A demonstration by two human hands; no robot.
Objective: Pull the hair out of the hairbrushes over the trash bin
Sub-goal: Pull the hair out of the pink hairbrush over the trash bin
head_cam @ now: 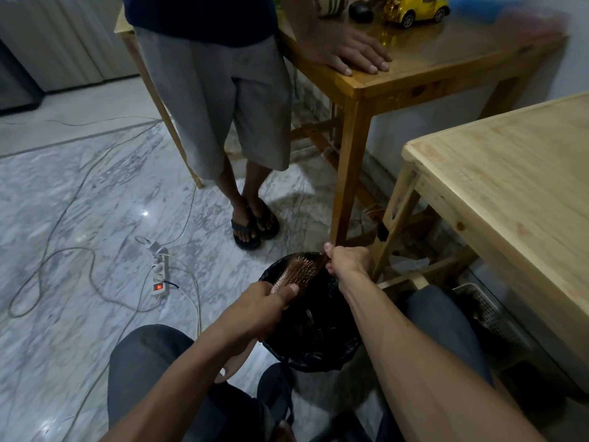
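Round trash bin with black plastic liner (314, 338) sits on the marble floor between your knees. Copper-bristled hairbrush (294, 271) is over it. Your left hand (264, 309) fingers wrap its near end; right hand (345, 261) fingers pinch a brown hair tuft at its far end.

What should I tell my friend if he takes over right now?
Left hand: shut on the brush, bristles up, held over the bin.
Right hand: fingers pinched at the brush's far end, on what looks like hair; the strands are too dark to make out.
Bin: on the floor between the knees, black bag inside.
Done: brush is over the bin and pulling has begun.
Left: pull the hair free, drop it in the bin, check the bristles. No other brushes are in view.
Mind the other person's feet and the power strip nearby.
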